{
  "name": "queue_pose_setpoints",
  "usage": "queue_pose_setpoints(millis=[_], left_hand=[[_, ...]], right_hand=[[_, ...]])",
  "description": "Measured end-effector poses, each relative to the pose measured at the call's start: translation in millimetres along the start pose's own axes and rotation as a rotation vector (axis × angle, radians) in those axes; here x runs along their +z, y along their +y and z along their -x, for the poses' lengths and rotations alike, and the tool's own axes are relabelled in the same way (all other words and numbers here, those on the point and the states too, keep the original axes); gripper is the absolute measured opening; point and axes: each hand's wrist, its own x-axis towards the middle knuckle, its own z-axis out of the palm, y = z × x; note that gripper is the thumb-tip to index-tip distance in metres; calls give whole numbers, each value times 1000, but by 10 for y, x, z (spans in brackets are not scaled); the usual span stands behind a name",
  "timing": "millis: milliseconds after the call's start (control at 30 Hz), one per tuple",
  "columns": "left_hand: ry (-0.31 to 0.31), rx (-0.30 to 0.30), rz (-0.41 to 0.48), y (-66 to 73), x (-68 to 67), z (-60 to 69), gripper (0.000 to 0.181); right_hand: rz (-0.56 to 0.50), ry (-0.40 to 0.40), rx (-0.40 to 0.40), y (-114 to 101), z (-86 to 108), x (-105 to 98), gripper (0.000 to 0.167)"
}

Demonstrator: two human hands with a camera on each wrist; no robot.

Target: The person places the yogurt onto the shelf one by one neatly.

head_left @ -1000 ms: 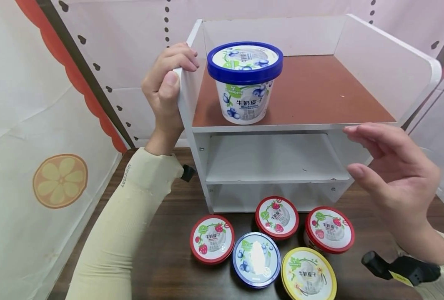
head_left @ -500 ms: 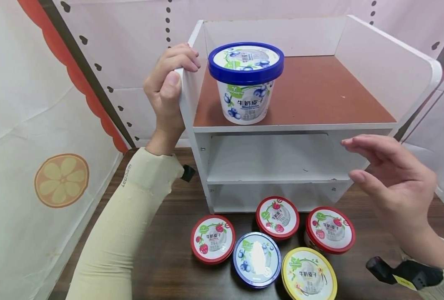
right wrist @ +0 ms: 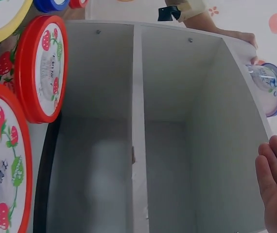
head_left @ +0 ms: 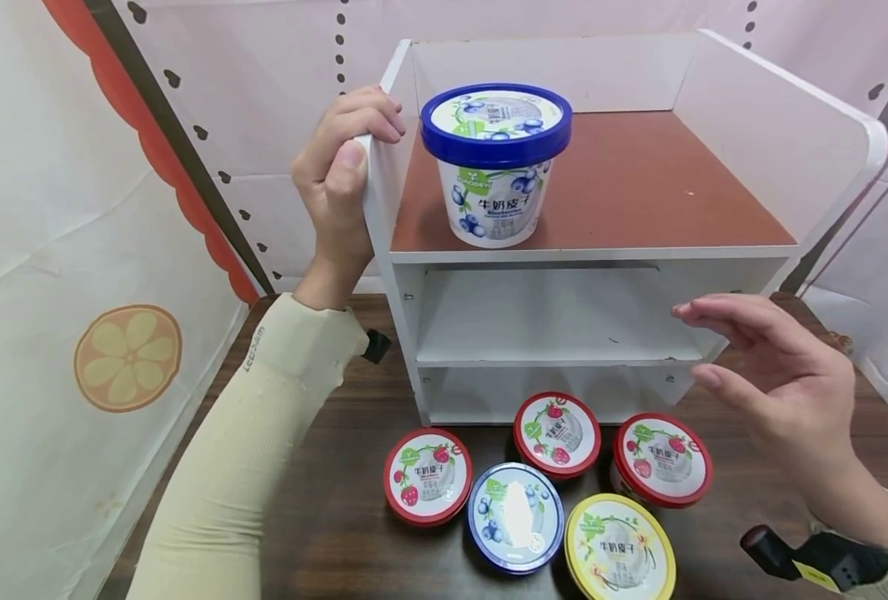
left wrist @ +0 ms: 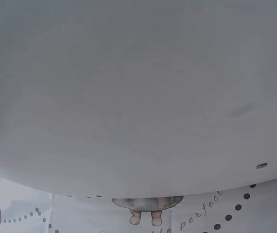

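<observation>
My left hand (head_left: 346, 179) grips the upper left side panel of a white shelf unit (head_left: 594, 254), thumb in front and fingers over the edge. On the unit's brown top board stands an ice cream tub (head_left: 498, 167) with a blue lid and blueberry print, upright beside that hand and apart from it. My right hand (head_left: 785, 375) hovers at the unit's right side, fingers loosely bent and thumb apart, holding nothing. Below and left of it is a red-lidded strawberry tub (head_left: 663, 460). The left wrist view shows mostly the white side panel (left wrist: 138, 97).
In front of the unit on the dark wooden table (head_left: 338, 517) stand two more red-lidded tubs, one at left (head_left: 428, 477) and one at the back (head_left: 557, 435), a blue-lidded tub (head_left: 515, 518) and a yellow-lidded tub (head_left: 619, 547). Two lower compartments of the unit face forward.
My right hand has sunk from near the top board's right corner to beside the middle compartment, drifting slightly left. My left hand keeps its hold, and the tubs have stayed in place.
</observation>
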Motion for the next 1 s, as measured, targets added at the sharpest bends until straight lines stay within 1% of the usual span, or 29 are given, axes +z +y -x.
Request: queue_pose_setpoints(millis=[133,300,367,500,733,833,900,1000], left_hand=[[3,-4,-1,-7,-8,0,39],[-5,-9,-3,-22,-15,3,39],[-7,-9,-3,-27,-15,4,39],[-7,-6,-5,-28,-15,0,39],[-4,2,3,-8,-7,-13,38],[-9,3,6,-2,-7,-17,38],[-13,4,4,-2,-11,-19,37],[-20,3,-4,-7,-19,-21,38]], right_hand=[[16,-21,25,34,36,-29,48],[68,-38,79,75,106,-76,48],[97,-38,106,83,131,-95,48],[116,-30,153,93,179,-130,49],[142,-23,199,133,237,-188,47],[182,-17,246,143,259,-217,46],[232,-15,288,147,274,-235,47],[276,-22,326,158,299,-268,47]])
